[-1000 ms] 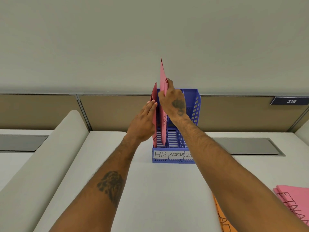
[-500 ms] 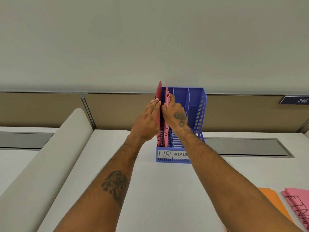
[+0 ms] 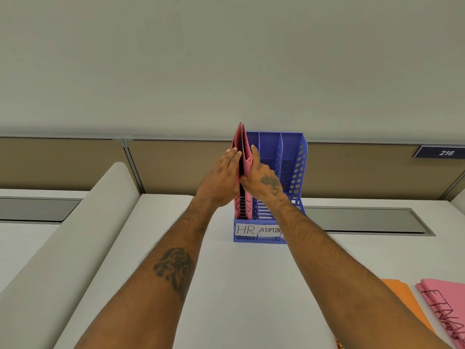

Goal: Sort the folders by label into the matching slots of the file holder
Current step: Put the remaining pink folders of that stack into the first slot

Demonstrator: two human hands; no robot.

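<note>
Head camera: nearest, at the lower right edge, an orange folder [image 3: 400,295] and a flat pink folder [image 3: 445,298] with black handwriting lie on the white desk [image 3: 239,285], the pink one overlapping the orange one's far side. Both bare forearms reach forward from the bottom of the view and converge toward the middle. The left forearm carries a dark tattoo.

The left hand [image 3: 221,180] is held flat and edge-up, its fingers straight and together, pressed against the outer face of the leftmost pink folder [image 3: 237,142]. It curls round nothing. The right hand [image 3: 261,180], back toward the camera and tattooed, grips the second pink folder [image 3: 247,157]. One finger points straight up along that folder's right face, and the thumb side wraps its near edge low down. The two hands almost meet, with the folders sandwiched between them.

Both folders stand upright in the leftmost slot of the blue file holder [image 3: 299,170], their tops rising above its back wall, a dark gap between them. That slot bears the HR label [image 3: 245,229]. The ADMIN label [image 3: 269,230] marks the next slot, and the right forearm hides the third label.

Behind the holder lies a grey recessed panel [image 3: 364,220] in the desk. Beyond it stands a tan partition [image 3: 176,167] with a dark plate reading 216 [image 3: 446,152], under a pale wall.
</note>
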